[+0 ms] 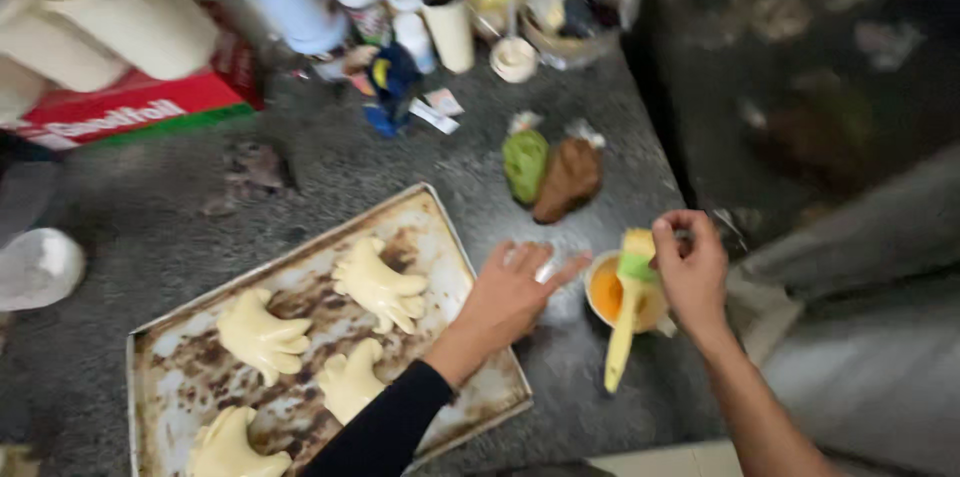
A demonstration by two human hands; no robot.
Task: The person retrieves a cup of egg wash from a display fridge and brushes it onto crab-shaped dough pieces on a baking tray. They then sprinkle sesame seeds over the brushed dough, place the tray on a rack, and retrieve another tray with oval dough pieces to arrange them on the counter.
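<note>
The person's left hand (pixel 512 289) lies flat and open-fingered on the dark worktop (pixel 330 162), gripping nothing, just off the right edge of the stained baking tray (pixel 175 377) that carries four pale hand-shaped dough pieces (pixel 378 283). The right hand (pixel 692 272) touches the small cup of orange wash (pixel 605 289) near the worktop's right edge, its fingers curled; whether they pinch it cannot be told. A yellow pastry brush (pixel 626 322) rests across that cup; a nudge could likely tip it and spill wash.
</note>
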